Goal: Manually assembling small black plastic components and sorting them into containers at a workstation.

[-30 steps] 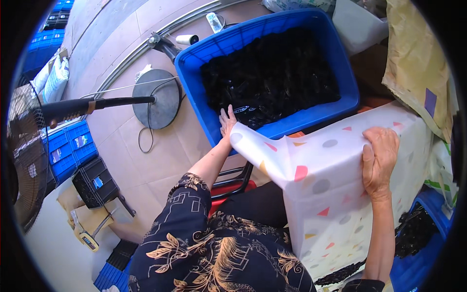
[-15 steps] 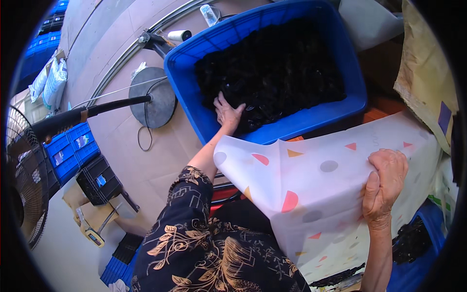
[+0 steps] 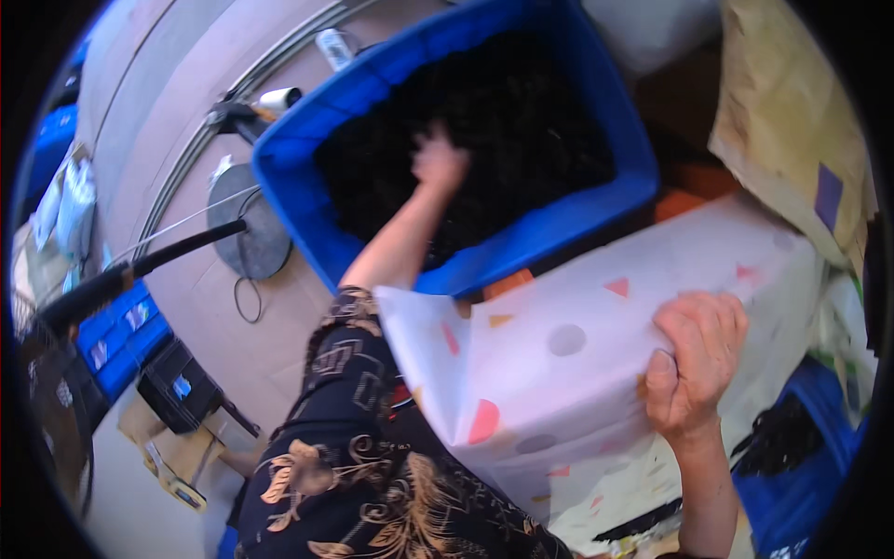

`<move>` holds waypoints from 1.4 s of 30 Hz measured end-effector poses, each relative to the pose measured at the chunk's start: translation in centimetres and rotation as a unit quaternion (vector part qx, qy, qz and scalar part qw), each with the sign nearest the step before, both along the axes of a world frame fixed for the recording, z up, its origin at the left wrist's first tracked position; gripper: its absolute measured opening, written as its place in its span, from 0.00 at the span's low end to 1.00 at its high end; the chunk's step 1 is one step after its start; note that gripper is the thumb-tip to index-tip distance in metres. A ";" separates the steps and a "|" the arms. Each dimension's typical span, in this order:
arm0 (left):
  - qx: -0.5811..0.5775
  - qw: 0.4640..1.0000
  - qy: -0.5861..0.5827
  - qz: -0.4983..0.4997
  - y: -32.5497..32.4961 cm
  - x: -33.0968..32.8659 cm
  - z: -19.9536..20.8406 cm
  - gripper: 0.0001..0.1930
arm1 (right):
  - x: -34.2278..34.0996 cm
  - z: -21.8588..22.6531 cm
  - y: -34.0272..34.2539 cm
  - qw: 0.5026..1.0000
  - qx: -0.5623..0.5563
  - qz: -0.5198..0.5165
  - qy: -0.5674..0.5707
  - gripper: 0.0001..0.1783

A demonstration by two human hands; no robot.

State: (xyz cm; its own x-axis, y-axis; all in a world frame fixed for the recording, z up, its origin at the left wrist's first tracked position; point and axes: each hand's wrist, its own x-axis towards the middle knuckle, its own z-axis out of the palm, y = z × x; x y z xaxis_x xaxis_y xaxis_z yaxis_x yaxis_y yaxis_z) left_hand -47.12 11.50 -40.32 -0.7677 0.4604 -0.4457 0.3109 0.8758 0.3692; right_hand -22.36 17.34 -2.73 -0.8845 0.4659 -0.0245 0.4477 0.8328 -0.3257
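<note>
A large blue plastic bin (image 3: 549, 233) stands ahead of me, heaped with small dark, shiny pieces (image 3: 521, 121). Over this heap, near its middle, is my left hand (image 3: 440, 160); it is blurred by motion, but its fingers look spread and nothing shows in them. A white sheet (image 3: 531, 401) printed with coloured shapes covers a work surface on my right. My right hand (image 3: 698, 359) rests on it with the fingers curled under. Whatever those fingers may hold is hidden.
A second blue bin (image 3: 819, 475) with dark pieces is at the lower right. A yellowish sack (image 3: 792, 121) stands at the far right. To the left are a round grey base (image 3: 247, 224) with a black pole, a fan (image 3: 56, 401) and a black crate (image 3: 182, 387).
My left hand has lifted from the bin's near left corner and moved farther into the middle. The view has shifted, and my right hand stays on the sheet.
</note>
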 end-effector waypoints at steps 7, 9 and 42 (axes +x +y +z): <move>0.216 0.947 0.008 -0.237 8.3 10.9 3.0 0.32 | -0.1 -0.3 -0.2 0.999 0.002 -0.006 -0.034 0.15; 0.164 0.930 0.052 -0.325 9.1 10.7 2.2 0.32 | -0.2 -0.4 -0.2 0.999 0.000 -0.018 -0.031 0.18; -0.162 0.973 -0.079 -0.146 -16.3 6.7 6.4 0.39 | -0.4 -0.8 -0.6 0.996 0.029 -0.040 0.076 0.06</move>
State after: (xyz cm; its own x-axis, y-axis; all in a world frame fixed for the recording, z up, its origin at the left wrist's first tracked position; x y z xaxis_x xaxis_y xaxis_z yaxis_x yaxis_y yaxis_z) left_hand -40.46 -4.75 -33.93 -0.5350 0.4639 -0.7061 0.5261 0.8369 0.1512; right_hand -22.79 16.74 -3.52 -0.8356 0.5326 0.1349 0.4636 0.8153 -0.3470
